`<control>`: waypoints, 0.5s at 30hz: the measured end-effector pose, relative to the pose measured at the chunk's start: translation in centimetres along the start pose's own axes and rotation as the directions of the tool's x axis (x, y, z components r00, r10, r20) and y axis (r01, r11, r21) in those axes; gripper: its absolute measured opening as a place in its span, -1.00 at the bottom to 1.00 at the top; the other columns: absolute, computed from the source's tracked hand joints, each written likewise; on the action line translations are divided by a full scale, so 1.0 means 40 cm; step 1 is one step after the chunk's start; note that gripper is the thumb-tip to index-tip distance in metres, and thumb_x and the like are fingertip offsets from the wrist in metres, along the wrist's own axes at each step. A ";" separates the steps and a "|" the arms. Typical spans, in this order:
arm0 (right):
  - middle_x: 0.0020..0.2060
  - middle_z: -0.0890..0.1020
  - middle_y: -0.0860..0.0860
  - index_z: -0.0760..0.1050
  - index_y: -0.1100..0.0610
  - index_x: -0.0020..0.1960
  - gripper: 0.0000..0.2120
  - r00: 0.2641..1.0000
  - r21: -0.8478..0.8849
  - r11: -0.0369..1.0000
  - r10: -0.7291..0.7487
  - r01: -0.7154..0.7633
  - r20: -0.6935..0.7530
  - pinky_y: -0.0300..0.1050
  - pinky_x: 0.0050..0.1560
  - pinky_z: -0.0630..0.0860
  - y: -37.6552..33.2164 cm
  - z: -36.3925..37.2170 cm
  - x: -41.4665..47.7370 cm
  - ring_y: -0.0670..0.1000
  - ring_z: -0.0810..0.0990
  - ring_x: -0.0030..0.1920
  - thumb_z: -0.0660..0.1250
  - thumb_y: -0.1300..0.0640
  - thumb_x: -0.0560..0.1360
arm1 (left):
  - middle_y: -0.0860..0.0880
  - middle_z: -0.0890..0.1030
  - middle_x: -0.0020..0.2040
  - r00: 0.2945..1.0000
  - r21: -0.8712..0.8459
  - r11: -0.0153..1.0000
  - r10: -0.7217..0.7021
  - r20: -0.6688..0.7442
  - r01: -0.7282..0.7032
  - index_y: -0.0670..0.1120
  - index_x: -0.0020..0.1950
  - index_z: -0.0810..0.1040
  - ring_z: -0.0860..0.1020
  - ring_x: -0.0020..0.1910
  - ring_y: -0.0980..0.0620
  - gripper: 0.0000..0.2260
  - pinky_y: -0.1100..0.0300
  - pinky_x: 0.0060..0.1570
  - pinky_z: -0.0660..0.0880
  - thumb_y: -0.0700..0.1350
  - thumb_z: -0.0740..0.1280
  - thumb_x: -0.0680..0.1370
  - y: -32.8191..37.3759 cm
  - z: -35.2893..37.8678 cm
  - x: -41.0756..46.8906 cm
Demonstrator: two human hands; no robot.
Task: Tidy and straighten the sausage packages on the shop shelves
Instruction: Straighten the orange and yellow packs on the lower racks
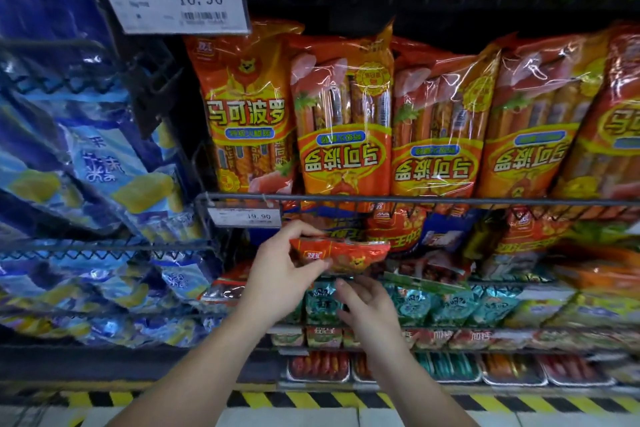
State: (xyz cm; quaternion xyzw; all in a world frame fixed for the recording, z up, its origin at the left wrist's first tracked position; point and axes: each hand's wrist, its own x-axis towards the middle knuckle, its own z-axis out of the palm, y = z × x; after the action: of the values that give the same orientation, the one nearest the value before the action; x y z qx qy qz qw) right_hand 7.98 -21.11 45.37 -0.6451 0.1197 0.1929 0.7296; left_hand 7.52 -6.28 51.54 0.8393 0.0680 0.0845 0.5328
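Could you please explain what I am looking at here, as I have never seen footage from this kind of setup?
There is no machine here: a person wears one wide-angle camera on the head, so this single picture looks forward and down past their bare arms at shop shelves. The left hand pinches the end of a small red sausage package in front of the shelves. The right hand hovers just below it with relaxed fingers, holding nothing. Above the wire rail stand tall orange sausage packs; the leftmost reads upright, those beside it upside down. A price tag hangs on the rail. On the left, blue bags fill the racks, and green packets lie lower down.
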 end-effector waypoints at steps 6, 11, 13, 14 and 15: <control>0.07 0.64 -0.08 0.39 -0.03 0.07 -0.82 1.000 0.000 1.000 -0.025 0.025 0.010 -0.12 0.02 0.58 -0.002 0.015 0.030 -0.09 0.61 0.09 0.38 0.04 0.55 | 0.08 0.67 -0.06 0.982 -0.049 0.981 -0.187 -0.027 0.185 0.10 -0.01 0.54 0.63 -0.06 0.14 -0.70 0.27 -0.06 0.51 -0.22 0.53 0.42 -0.036 0.033 0.046; 0.01 0.59 -0.17 0.30 -0.01 0.23 -0.62 0.991 -0.119 0.985 -0.127 0.122 -0.032 -0.20 0.11 0.54 -0.003 0.021 0.058 -0.15 0.60 0.07 0.41 -0.02 0.53 | 0.02 0.68 -0.02 0.916 -0.184 0.906 -0.396 -0.056 0.381 -0.06 0.09 0.62 0.62 0.04 -0.03 -0.83 0.14 -0.01 0.49 -0.06 0.44 0.53 -0.054 0.065 0.106; -0.04 0.62 -0.15 0.35 -0.03 0.16 -0.70 0.957 -0.231 0.933 -0.289 0.275 -0.029 -0.31 -0.05 0.51 -0.003 0.023 0.060 -0.18 0.61 0.01 0.41 0.02 0.53 | 0.01 0.64 0.08 0.887 -0.236 0.868 -0.459 -0.044 0.437 -0.06 0.26 0.54 0.58 0.13 -0.08 -0.68 0.10 0.05 0.46 0.03 0.39 0.56 -0.051 0.073 0.123; -0.03 0.62 -0.15 0.35 -0.07 0.17 -0.71 0.926 -0.289 0.886 -0.377 0.362 0.006 -0.26 -0.05 0.53 -0.002 0.024 0.061 -0.18 0.61 0.02 0.40 0.04 0.54 | 0.01 0.61 0.12 0.873 -0.229 0.858 -0.484 -0.057 0.460 -0.06 0.37 0.46 0.55 0.15 -0.08 -0.60 0.10 0.05 0.43 0.06 0.36 0.58 -0.045 0.076 0.129; 0.02 0.61 -0.15 0.34 -0.11 0.22 -0.68 0.892 -0.348 0.829 -0.447 0.438 0.059 -0.18 0.01 0.55 0.000 0.024 0.063 -0.18 0.60 0.05 0.39 0.04 0.55 | 0.00 0.58 0.13 0.857 -0.211 0.849 -0.509 -0.080 0.484 -0.07 0.44 0.39 0.54 0.13 -0.07 -0.53 0.11 0.03 0.41 0.09 0.33 0.59 -0.040 0.078 0.134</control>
State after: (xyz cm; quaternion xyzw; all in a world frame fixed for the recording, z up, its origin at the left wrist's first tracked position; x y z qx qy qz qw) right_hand 10.17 -19.84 44.45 -0.7774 -0.0604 0.0289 0.6254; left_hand 13.38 -7.28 49.14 0.7329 0.3102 0.0051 0.6055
